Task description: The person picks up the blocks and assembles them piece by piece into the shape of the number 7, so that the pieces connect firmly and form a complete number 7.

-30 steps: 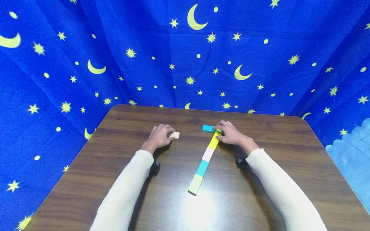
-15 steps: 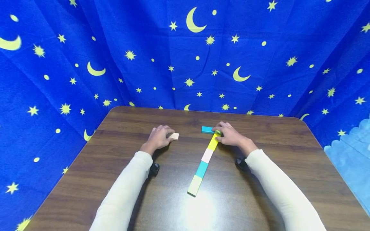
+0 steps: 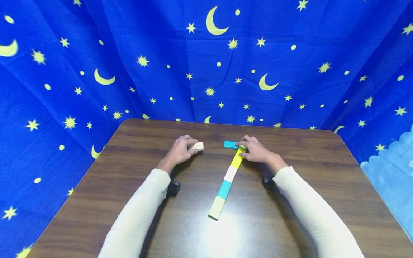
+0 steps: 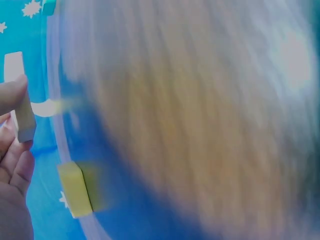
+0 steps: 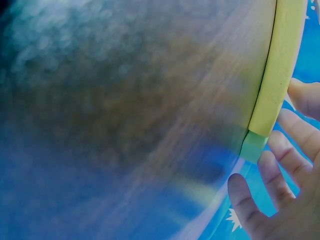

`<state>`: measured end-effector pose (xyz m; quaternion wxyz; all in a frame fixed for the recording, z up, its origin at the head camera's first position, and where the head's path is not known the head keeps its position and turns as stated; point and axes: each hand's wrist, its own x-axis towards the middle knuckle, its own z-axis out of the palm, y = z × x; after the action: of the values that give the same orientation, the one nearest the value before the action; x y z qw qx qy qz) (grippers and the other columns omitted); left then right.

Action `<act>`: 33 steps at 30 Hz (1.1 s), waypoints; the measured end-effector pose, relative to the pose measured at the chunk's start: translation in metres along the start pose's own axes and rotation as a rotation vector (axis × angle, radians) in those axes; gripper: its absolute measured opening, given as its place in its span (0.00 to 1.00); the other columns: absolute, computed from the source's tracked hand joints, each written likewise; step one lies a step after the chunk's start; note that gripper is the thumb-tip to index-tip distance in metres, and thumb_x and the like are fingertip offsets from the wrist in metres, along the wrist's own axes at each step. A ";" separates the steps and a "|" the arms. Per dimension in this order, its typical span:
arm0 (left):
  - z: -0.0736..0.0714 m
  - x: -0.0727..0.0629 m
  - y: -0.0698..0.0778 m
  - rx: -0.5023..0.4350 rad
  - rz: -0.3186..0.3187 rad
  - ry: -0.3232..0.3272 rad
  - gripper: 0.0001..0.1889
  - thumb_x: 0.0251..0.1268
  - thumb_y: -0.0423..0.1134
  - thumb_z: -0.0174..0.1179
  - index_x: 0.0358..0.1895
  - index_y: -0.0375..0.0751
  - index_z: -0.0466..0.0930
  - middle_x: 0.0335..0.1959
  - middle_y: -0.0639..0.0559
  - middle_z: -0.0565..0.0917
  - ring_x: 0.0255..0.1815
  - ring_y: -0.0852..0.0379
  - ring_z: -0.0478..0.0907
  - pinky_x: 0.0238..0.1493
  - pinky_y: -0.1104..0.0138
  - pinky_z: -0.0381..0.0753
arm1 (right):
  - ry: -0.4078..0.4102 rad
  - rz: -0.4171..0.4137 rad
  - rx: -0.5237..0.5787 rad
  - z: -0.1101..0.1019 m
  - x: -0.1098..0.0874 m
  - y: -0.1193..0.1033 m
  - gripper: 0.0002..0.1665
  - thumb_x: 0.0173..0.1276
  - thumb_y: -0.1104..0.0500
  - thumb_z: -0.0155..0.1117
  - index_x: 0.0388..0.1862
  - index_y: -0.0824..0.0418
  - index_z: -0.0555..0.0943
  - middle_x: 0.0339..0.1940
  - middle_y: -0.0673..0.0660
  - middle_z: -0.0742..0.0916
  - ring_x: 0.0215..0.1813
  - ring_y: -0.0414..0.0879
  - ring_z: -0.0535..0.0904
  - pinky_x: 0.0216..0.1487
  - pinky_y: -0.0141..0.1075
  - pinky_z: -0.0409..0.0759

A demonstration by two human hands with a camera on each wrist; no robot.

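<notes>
My left hand (image 3: pixel 180 149) pinches a pale wooden block (image 3: pixel 197 146) between thumb and fingers at the left of the table. In the left wrist view this pale block (image 4: pixel 24 117) looks lifted off the surface. A yellow block (image 4: pixel 75 190) lies near the left hand, hidden by it in the head view. Over the far end of a slanted block row, my right hand (image 3: pixel 256 149) has thumb and fingertips round a small green block (image 3: pixel 242 147). A blue block (image 3: pixel 230 145) lies crosswise beside it. Below follow yellow (image 3: pixel 237 158), pale pink (image 3: pixel 230 173), teal (image 3: pixel 224 189) and light green (image 3: pixel 216 208) blocks.
The row stands on a brown wood-grain table (image 3: pixel 129 154) with rounded far corners. A blue curtain (image 3: pixel 180 46) with moons and stars hangs behind and at the sides. A bright glare patch lies on the near part of the table.
My left hand has moved slightly right and away with the pale block, which shows more of its length now. The right hand and the row of blocks keep their places.
</notes>
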<state>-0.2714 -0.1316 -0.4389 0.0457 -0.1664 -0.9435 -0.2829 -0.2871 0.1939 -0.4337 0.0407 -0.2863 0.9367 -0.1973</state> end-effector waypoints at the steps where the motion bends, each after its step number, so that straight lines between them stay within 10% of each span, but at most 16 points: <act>1: 0.001 0.001 0.002 -0.012 -0.002 -0.006 0.22 0.59 0.37 0.69 0.57 0.38 0.83 0.52 0.44 0.85 0.52 0.46 0.77 0.54 0.55 0.78 | 0.002 0.000 -0.001 0.000 0.000 0.000 0.25 0.67 0.59 0.64 0.62 0.63 0.79 0.60 0.66 0.78 0.59 0.60 0.71 0.61 0.57 0.72; 33: 0.044 0.024 0.030 -0.085 -0.169 -0.034 0.18 0.63 0.36 0.66 0.57 0.43 0.84 0.61 0.46 0.82 0.65 0.45 0.76 0.70 0.55 0.73 | -0.018 0.006 0.005 0.000 0.002 0.002 0.26 0.67 0.58 0.64 0.64 0.61 0.78 0.61 0.65 0.77 0.61 0.60 0.70 0.63 0.57 0.71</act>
<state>-0.2837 -0.0771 -0.4555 -0.0013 -0.0930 -0.9419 -0.3228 -0.2893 0.1943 -0.4340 0.0504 -0.2850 0.9367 -0.1972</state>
